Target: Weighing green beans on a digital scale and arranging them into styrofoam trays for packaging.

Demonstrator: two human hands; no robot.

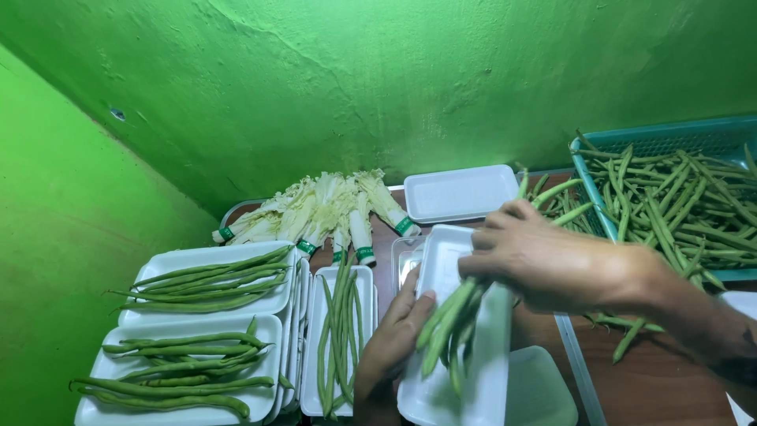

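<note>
While my left hand (pixel 392 347) grips the edge of the tilted white foam tray (pixel 461 347), my right hand (pixel 544 260) clasps a bundle of green beans (pixel 448 323) over it. Tilted like this, the tray could let the beans slide off. Filled trays (pixel 197 315) lie left; the teal crate (pixel 670 142) of beans, farther right, is cut off, and my right fingertips are hidden.
</note>
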